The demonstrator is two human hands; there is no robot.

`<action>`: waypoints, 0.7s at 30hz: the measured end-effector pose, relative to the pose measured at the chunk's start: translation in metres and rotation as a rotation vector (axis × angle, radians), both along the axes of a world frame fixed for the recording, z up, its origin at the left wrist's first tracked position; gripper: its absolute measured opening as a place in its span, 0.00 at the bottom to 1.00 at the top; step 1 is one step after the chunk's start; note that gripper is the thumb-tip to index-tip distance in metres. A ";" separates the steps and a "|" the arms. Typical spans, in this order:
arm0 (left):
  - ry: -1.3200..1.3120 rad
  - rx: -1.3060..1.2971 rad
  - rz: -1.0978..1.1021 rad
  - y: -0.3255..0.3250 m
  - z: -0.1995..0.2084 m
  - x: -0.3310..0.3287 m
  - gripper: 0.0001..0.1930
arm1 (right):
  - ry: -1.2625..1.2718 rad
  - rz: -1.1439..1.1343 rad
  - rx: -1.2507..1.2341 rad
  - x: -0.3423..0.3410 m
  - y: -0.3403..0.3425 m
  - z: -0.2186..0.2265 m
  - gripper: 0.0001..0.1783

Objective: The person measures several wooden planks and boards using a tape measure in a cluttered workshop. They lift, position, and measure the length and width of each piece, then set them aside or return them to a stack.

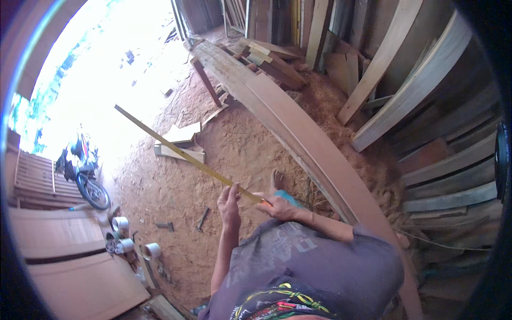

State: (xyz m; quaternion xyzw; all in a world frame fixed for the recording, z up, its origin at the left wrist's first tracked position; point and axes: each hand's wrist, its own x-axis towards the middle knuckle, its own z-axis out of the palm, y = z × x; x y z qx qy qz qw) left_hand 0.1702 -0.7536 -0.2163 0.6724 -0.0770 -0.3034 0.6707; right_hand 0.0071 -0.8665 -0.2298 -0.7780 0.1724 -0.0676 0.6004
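Observation:
A yellow tape measure (189, 160) is drawn out in a long strip that slants up and to the left, over the sandy floor. Around its orange case (266, 203) my right hand (281, 208) is closed, close in front of my body. My left hand (229, 205) pinches the strip a short way from the case, its fingertips on the blade. The far end of the strip hangs free in the air. Just right of my hands, a long planed board (314, 140) lies on a narrow bench.
A hammer-like tool (202, 219) and another small tool (166, 226) lie on the floor. Wood offcuts (184, 133) lie ahead. Planks (384, 58) lean at the right. A motorbike (90, 170), flat boards (58, 232) and white cans (152, 250) stand at the left.

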 end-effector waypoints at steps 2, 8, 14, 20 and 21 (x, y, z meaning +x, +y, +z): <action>0.001 0.001 -0.111 -0.048 0.011 0.042 0.11 | 0.136 -0.058 0.138 0.027 -0.044 0.005 0.24; 0.004 0.055 -0.355 -0.155 0.034 0.126 0.17 | 0.107 -0.351 0.334 0.087 -0.163 0.021 0.19; 0.243 0.319 -0.352 -0.215 -0.003 0.164 0.20 | 0.110 -0.637 0.517 0.083 -0.237 0.013 0.17; 0.069 0.283 -0.577 -0.329 -0.029 0.261 0.23 | 0.127 -0.920 0.715 0.091 -0.261 -0.006 0.16; 0.063 0.262 -0.574 -0.352 -0.031 0.281 0.23 | 0.142 -0.947 0.731 0.094 -0.264 -0.006 0.16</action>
